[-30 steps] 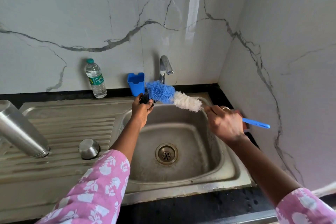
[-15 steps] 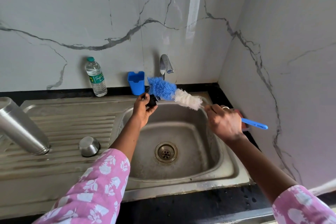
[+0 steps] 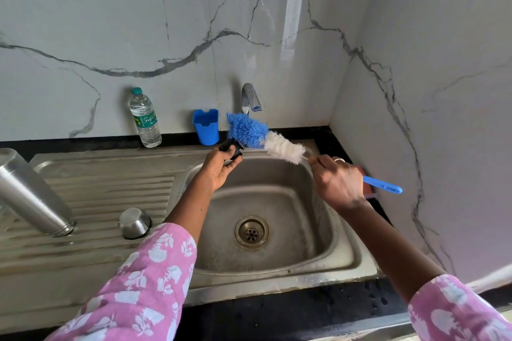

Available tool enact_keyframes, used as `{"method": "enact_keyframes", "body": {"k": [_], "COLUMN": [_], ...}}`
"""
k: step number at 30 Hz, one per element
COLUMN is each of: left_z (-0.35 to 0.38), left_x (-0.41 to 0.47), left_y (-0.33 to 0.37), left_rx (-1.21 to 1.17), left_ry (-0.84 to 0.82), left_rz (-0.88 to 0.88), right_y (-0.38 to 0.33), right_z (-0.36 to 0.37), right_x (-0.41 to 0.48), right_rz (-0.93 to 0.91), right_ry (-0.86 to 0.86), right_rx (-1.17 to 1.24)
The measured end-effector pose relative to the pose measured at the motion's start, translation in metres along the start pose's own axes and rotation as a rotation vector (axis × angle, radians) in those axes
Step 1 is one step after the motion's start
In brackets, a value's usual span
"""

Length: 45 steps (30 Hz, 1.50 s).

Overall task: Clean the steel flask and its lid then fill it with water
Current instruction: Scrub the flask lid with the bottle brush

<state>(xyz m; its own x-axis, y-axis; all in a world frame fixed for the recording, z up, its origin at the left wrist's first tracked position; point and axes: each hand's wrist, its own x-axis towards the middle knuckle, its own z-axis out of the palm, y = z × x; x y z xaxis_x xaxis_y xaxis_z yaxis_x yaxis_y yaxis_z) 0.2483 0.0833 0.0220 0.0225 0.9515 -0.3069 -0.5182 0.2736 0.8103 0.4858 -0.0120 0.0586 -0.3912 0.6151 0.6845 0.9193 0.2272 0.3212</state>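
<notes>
Lid-scrubbing, I'd say: left hand [image 3: 221, 167] pinches the black lid [image 3: 232, 148] over the basin's [image 3: 291, 202] back rim, right hand [image 3: 336, 183] grips the brush [image 3: 248, 133], flask [image 3: 30, 191] mouth-down at the drainboard's [image 3: 110, 188] left edge; rinsing likely next.

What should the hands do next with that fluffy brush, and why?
Probably twist the brush so its blue bristles rub the small black lid part, which the left hand holds above the sink's back edge. The right hand grips the brush, and the bristles sit right by that part, so scrubbing looks like the closest step.
</notes>
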Motion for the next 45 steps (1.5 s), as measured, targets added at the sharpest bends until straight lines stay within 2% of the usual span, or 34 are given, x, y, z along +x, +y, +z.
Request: {"method": "enact_keyframes", "body": {"k": [9,17,20,32,39,45], "left_z": [-0.006,-0.005,-0.006,-0.009,-0.006,-0.007], "left_x": [0.003,0.011,0.014,0.018,0.017,0.017], "left_y": [-0.003,-0.008,-0.007,-0.008,-0.005,-0.005], "left_rx": [0.047,0.301,0.371,0.199,0.007,0.125], "left_ry": [0.080,0.064,0.119,0.181,0.200,0.192], "left_rz": [-0.008,0.030,0.048,0.013,-0.035,-0.002], "right_y": [0.013,0.006,0.005,0.014,0.013,0.016], "right_z": [0.002,0.001,-0.001,0.008,0.009,0.006], "right_x": [-0.012,-0.005,-0.007,-0.022,-0.021,-0.016], "right_rz": [-0.087,-0.056,-0.064,-0.050,0.013,-0.079], "right_ry": [0.042,-0.023,-0.032,0.024,0.043,0.021], "right_rx": [-0.044,-0.064,-0.067,0.006,0.034,0.005]}}
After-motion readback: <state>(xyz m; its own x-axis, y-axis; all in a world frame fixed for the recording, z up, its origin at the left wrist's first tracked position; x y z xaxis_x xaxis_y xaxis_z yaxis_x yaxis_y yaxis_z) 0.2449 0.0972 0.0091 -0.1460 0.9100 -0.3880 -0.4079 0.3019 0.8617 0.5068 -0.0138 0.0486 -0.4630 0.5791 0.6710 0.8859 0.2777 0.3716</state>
